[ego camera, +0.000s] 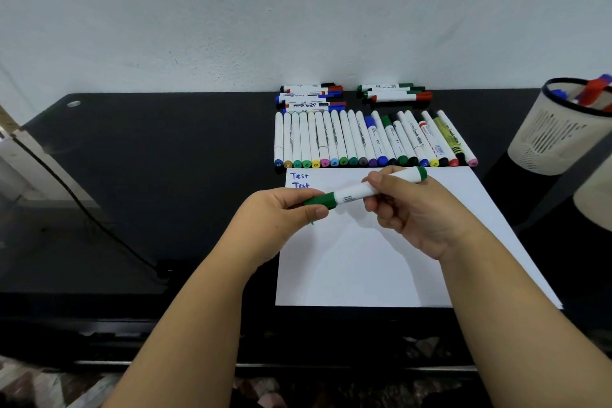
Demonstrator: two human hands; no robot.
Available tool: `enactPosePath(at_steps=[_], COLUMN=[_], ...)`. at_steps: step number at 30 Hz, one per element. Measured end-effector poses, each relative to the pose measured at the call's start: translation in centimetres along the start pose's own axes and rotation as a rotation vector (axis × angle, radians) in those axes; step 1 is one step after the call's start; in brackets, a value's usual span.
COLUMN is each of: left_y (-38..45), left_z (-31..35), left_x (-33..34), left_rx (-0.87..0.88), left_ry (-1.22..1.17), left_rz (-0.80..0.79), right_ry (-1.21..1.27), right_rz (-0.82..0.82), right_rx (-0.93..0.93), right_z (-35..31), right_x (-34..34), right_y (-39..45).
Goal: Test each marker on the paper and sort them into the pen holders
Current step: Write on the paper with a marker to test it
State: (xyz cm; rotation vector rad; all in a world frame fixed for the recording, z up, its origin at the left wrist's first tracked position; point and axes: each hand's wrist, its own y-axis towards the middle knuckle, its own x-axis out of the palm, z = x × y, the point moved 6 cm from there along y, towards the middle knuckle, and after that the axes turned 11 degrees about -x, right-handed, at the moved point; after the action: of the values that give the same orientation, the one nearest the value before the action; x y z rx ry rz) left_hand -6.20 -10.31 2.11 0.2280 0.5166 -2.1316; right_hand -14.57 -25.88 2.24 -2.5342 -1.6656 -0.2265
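Hands first: our left hand [287, 213] pinches the green cap [320, 201] of a whiteboard marker [366, 188], thumb on the near side, other fingers curled behind it. Our right hand [409, 209] grips the white barrel, fingers wrapped around it. We hold the marker above the paper [364, 262], tilted, green butt end up to the right, cap end down to the left. Cap looks seated on the barrel; can't tell whether fully.

Containers: a white mesh pen holder [556, 136] with a black rim stands at the right edge and holds a few blue and red markers. A second pale holder [596, 199] is cut off by the frame just in front of it; contents not visible.

Surface: black desk [149, 159] against a white wall [298, 10]. Paper has "Test" [299, 180] written twice in blue at its top-left corner. Beyond the paper, a row of markers [371, 141] lies side by side, coloured ends toward us. Behind that, two small piles of whiteboard markers [352, 96] lie along the wall. A black cable [99, 225] crosses the left side of the desk.
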Motion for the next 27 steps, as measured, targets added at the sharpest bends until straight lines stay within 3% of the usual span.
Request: enactPosePath(at_steps=[4,18,27], left_y=[-0.2,-0.1,-0.7], left_z=[0.0,-0.6,0.5], left_x=[0.5,1.0,1.4], left_rx=[-0.011,-0.053,-0.069], left_ry=[-0.038,-0.016,-0.004], left_rz=[0.007,0.017,0.079], right_ry=[0.021,0.093,0.068], right_rz=[0.035,-0.067,0.153], right_rx=[0.022,0.066,0.054], right_z=[0.5,1.7,1.0], right_x=[-0.5,0.0,-0.5], right_y=[0.2,0.5,0.9])
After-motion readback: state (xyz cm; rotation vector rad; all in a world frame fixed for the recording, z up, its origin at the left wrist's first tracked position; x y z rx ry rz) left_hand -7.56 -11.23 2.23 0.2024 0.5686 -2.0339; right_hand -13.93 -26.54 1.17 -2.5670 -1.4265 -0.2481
